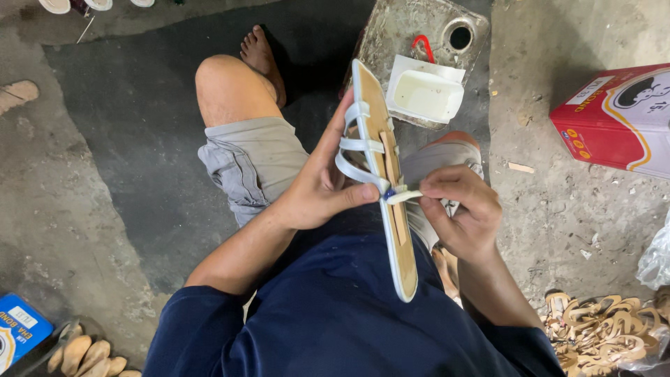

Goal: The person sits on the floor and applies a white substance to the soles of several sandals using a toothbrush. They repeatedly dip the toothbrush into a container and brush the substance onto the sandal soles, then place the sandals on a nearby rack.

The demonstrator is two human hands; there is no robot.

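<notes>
Between my hands, the sandal sole (391, 230): left hand (317, 188) clamps it, right hand (460, 209) pinches one white strap end (405, 197); three straps (356, 143) apparently seated already, this one unfinished.

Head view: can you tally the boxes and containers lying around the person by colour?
Red box, at right: 1
Blue box, at lower left: 1
White tray, on the stained metal slab: 1
Total: 3
</notes>
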